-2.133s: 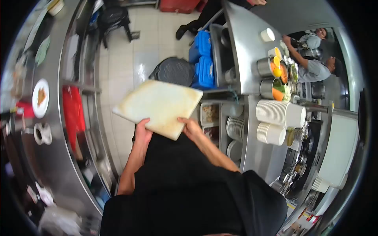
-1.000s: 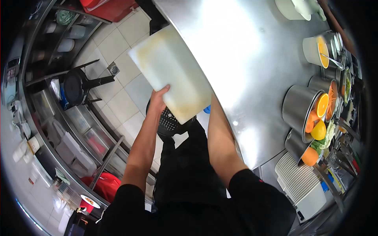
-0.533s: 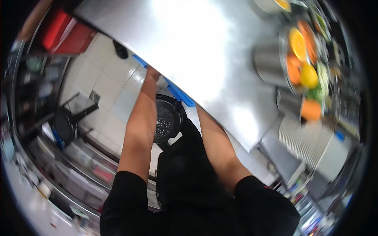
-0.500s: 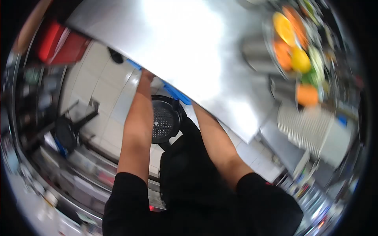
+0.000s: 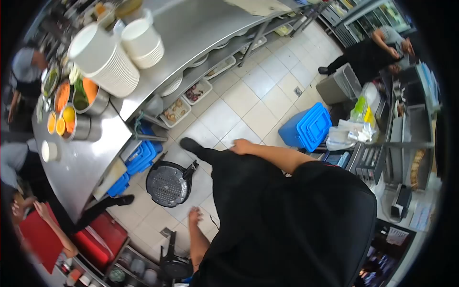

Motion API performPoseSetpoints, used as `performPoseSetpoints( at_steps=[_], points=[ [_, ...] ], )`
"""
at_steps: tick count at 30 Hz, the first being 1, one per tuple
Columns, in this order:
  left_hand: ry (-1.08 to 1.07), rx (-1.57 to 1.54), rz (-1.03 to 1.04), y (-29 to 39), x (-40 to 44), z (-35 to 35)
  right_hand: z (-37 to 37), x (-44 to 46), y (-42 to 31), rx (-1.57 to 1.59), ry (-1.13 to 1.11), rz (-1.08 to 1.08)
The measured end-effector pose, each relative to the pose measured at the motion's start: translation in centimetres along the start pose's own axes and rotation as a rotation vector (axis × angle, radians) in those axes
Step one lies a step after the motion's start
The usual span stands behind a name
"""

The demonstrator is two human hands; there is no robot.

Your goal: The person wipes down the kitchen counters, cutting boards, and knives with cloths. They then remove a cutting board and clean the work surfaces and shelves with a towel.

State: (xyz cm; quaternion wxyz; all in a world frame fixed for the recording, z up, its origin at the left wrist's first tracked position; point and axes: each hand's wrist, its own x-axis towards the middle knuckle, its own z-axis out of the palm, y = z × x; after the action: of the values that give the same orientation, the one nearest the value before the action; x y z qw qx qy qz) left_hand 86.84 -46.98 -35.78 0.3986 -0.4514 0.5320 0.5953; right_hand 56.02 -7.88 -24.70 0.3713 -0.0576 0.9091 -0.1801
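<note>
My left hand (image 5: 195, 216) hangs over the floor with its fingers loosely apart and nothing in it. Below it and towards the table stands a round black stool (image 5: 168, 185) with a perforated seat, apart from the hand. My right hand (image 5: 242, 146) is beside my dark-clothed leg, its fingers partly visible and loosely bent, and no object shows in it. Blue plastic bins (image 5: 142, 158) sit beneath the steel table (image 5: 103, 143), beyond the stool.
Stacked white bowls (image 5: 112, 71) and metal pots of cut fruit and vegetables (image 5: 76, 126) stand on the tables. A blue lidded bin (image 5: 306, 126) and a grey waste bin (image 5: 338, 86) are at right. One co-worker (image 5: 368, 52) stands beyond; another holds a red board (image 5: 42, 237).
Both my hands have come away from under the table edge, where blue bins showed between them. My view has swung right, showing the aisle, the shelves and several co-workers.
</note>
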Motion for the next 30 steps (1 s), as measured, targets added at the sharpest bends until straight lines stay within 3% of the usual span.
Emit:
performPoseSetpoints(
  at_steps=[1, 2, 3, 5, 7, 9, 11, 14, 15, 17, 18, 20, 21, 23, 25, 26, 27, 29, 30],
  points=[
    [-0.047, 0.024, -0.119, -2.0, -0.9, 1.4, -1.8, -3.1, 2.7, 0.031, -0.040, 0.181],
    [0.018, 0.048, -0.059, -1.9, -4.5, 4.3, -2.3, -5.9, 6.5, 0.065, 0.011, 0.280],
    [-0.079, 0.313, 0.205, -4.4, -5.2, 4.8, -1.6, -7.8, 10.7, 0.094, 0.046, 0.347],
    [-0.027, 0.565, 0.301, -7.2, -2.5, 7.4, -1.6, -11.1, 16.5, 0.192, -0.022, 0.440],
    [0.043, 0.633, 0.337, -4.1, -3.7, 10.3, -1.4, -13.1, 20.5, 0.367, -0.086, 0.543],
    [0.168, 0.548, 0.221, -2.4, -1.6, 11.2, -0.5, -13.0, 24.0, 0.477, -0.140, 0.609],
    [0.245, 0.503, 0.182, 4.6, -3.4, 14.2, -1.6, -11.7, 26.1, 0.537, -0.174, 0.678],
    [0.268, 0.160, 0.177, 15.8, -4.3, 19.1, -5.2, -8.5, 29.5, 0.609, -0.127, 0.577],
    [0.318, 0.112, 0.204, 20.1, -3.7, 21.9, -7.6, -6.7, 31.2, 0.483, -0.023, 0.489],
    [0.203, 0.298, 0.297, 26.2, -0.1, 23.4, -10.5, -4.0, 34.3, 0.356, 0.124, 0.397],
    [0.360, 0.234, 0.246, 31.4, -4.0, 29.6, -12.6, -1.1, 36.2, 0.359, 0.205, 0.400],
    [0.287, 0.403, 0.420, 38.4, -3.5, 35.2, -17.1, 4.1, 38.5, 0.365, 0.420, 0.289],
    [0.237, 0.527, 0.551, 41.0, -2.6, 37.2, -21.9, 5.8, 38.0, 0.423, 0.400, 0.288],
    [0.160, 0.493, 0.708, 46.3, -5.3, 43.4, -33.7, 7.8, 35.1, 0.566, 0.395, 0.244],
    [0.091, 0.402, 0.752, 49.5, -8.2, 48.3, -42.2, 12.3, 32.5, 0.785, 0.790, 0.176],
    [0.013, 0.324, 0.788, 50.6, -8.6, 50.1, -48.4, 11.9, 30.3, 1.003, 0.737, 0.045],
    [0.018, 0.326, 0.786, 50.9, -8.1, 50.9, -54.2, 10.1, 27.5, 1.001, 0.809, -0.031],
    [-0.066, 0.442, 0.830, 50.6, -6.6, 50.9, -59.1, 18.6, 27.4, 0.913, 1.101, -0.039],
    [0.010, 0.531, 0.813, 50.3, -5.3, 50.1, -61.8, 21.1, 26.9, 0.914, 1.102, -0.040]
  ],
)
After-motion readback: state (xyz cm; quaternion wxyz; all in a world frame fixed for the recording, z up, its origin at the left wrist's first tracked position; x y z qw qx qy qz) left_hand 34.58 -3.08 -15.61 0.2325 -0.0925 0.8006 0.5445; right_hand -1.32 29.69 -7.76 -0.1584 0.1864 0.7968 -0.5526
